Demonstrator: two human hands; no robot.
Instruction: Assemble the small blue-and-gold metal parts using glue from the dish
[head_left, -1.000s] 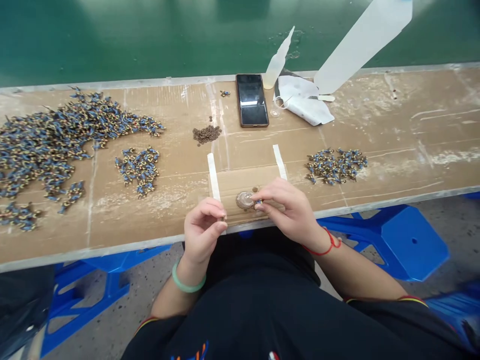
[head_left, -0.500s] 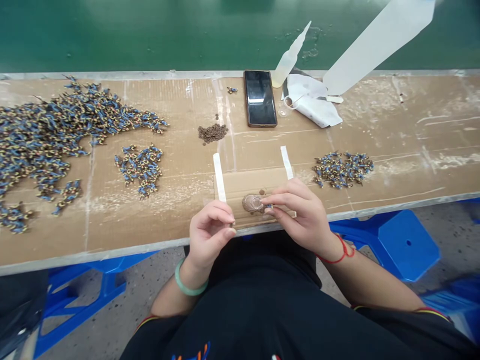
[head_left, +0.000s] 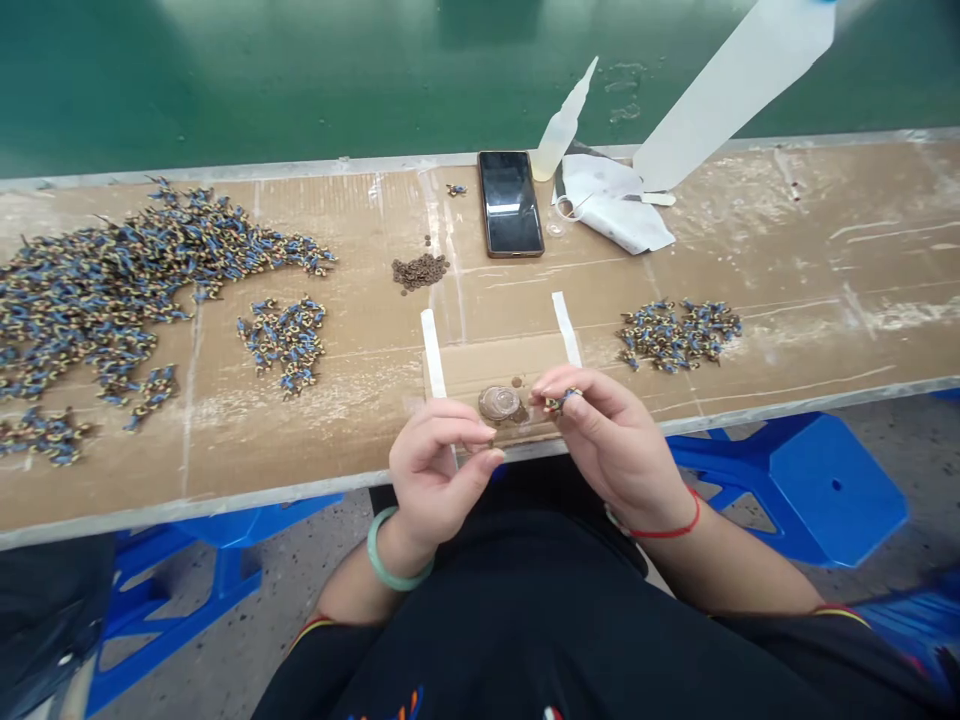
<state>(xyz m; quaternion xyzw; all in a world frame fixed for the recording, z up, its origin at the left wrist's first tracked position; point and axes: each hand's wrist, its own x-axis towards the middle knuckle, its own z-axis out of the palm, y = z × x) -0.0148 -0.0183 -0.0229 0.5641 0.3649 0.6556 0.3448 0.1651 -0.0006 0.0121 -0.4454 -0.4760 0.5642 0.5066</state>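
My right hand (head_left: 611,435) pinches a small blue and yellow figure (head_left: 562,400) between thumb and fingers, just right of a round clear dish (head_left: 499,403). My left hand (head_left: 446,465) is at the table's front edge, its thumb and forefinger pinched around a tiny brown piece (head_left: 491,445) that is mostly hidden. The dish sits on a cardboard piece (head_left: 502,358) between two white strips, with a brown disc (head_left: 517,382) behind it. Farther back lies a small heap of brown discs (head_left: 420,271).
Piles of small figures lie at the left (head_left: 112,280), nearer the middle (head_left: 285,340) and at the right (head_left: 679,335). Along the back are a phone (head_left: 511,205), a squeeze bottle (head_left: 556,140) and a white cloth (head_left: 615,200). Blue stools (head_left: 836,490) stand below the front edge.
My right hand has turned and lifted away from the dish, bringing the figure into clearer view. My left hand has moved slightly right, still pinched. The whole view has shifted a little.
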